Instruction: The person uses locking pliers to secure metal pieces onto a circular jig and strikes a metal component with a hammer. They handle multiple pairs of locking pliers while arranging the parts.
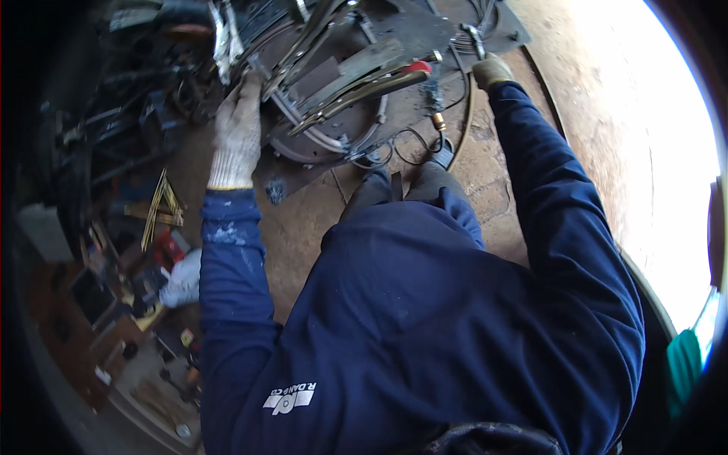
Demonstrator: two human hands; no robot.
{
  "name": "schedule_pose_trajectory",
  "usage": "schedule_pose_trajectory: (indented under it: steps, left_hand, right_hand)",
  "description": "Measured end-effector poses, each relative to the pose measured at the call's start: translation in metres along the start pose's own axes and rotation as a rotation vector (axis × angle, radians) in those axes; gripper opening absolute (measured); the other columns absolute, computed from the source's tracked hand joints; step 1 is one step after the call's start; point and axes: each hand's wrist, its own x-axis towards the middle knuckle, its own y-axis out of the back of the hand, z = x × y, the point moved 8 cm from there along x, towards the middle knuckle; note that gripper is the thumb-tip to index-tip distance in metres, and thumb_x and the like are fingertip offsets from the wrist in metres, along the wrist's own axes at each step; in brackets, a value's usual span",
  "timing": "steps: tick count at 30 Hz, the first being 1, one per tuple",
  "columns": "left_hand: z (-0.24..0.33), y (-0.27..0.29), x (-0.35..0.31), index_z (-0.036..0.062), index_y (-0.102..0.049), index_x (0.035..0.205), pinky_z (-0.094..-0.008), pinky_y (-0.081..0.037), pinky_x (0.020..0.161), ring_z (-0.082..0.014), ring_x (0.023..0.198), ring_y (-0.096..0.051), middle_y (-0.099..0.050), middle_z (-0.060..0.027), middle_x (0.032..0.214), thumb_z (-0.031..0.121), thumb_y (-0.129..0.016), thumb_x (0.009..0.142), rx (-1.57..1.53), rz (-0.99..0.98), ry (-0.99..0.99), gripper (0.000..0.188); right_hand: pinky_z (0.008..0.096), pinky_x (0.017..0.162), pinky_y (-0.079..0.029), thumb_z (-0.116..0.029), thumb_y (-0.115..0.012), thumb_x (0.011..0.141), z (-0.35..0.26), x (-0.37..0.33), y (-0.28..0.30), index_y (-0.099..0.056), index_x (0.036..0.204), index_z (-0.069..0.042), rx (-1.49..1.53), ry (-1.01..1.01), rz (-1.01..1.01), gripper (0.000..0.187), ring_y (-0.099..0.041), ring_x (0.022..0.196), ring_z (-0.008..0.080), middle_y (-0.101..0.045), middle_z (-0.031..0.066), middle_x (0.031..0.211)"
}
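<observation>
My left hand [238,125], in a pale knitted glove, is at the left side of a ring-shaped metal frame [327,141]. Its fingers close on the frame's edge, though the fingertips are partly hidden. Long locking clamps [356,97] lie across the ring, one with a red part near its end. To the right, my gloved right hand [493,70] is closed round the lower end of a T-shaped metal tool [473,38] above the table's right side. A flat metal bar [364,67] rests among the clamps.
The dark metal worktable [425,30] carries the frame. Hoses or cables [466,133] hang off its near edge to the floor. Brass-coloured rods [158,208] and a cluttered bench [106,318] are at left. Another clamp [224,42] stands beyond my left hand.
</observation>
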Motion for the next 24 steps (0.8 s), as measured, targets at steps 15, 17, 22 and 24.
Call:
schedule_pose_trajectory:
  steps: [15,17,22,24]
  left_hand:
    - [-0.019,0.0,-0.002,-0.0004,-0.065,0.132,-0.031,-0.038,0.108,-0.0171,0.118,-0.057,-0.067,-0.0083,0.127,0.056,-0.059,0.101,-0.042,0.252,-0.058,0.065]
    - [-0.02,-0.004,0.0,0.0006,-0.066,0.131,-0.0304,-0.043,0.105,-0.0152,0.116,-0.059,-0.069,-0.0068,0.123,0.043,-0.064,0.102,-0.137,0.26,-0.102,0.051]
    - [-0.012,0.013,-0.014,-0.0028,-0.067,0.124,-0.0309,-0.05,0.097,-0.0168,0.108,-0.065,-0.073,-0.0081,0.115,0.03,-0.067,0.102,0.087,0.295,-0.212,0.039]
    - [0.013,0.016,-0.038,0.0007,-0.066,0.125,-0.0345,-0.053,0.091,-0.0204,0.105,-0.066,-0.072,-0.0095,0.112,0.028,-0.068,0.101,0.248,0.435,-0.514,0.036]
  right_hand:
    - [0.0419,0.11,-0.045,-0.03,-0.056,0.091,-0.009,0.133,0.019,-0.057,0.144,-0.009,0.08,0.256,0.214,0.057,-0.059,0.13,0.0379,-0.064,0.0238,0.136]
    - [0.0407,0.108,-0.046,-0.048,-0.059,0.095,0.005,0.103,0.036,-0.061,0.14,-0.007,0.273,0.267,0.366,0.061,-0.059,0.13,0.0375,-0.065,0.0222,0.135]
    - [0.0367,0.097,-0.054,-0.045,-0.049,0.109,-0.037,-0.116,0.06,-0.055,0.14,0.004,1.254,0.64,0.292,0.058,-0.069,0.106,0.0246,-0.069,0.0171,0.121]
    - [0.0387,0.099,-0.053,-0.047,-0.047,0.109,-0.071,-0.189,0.074,-0.051,0.143,0.005,1.263,0.822,0.153,0.063,-0.066,0.112,0.0234,-0.066,0.0172,0.126]
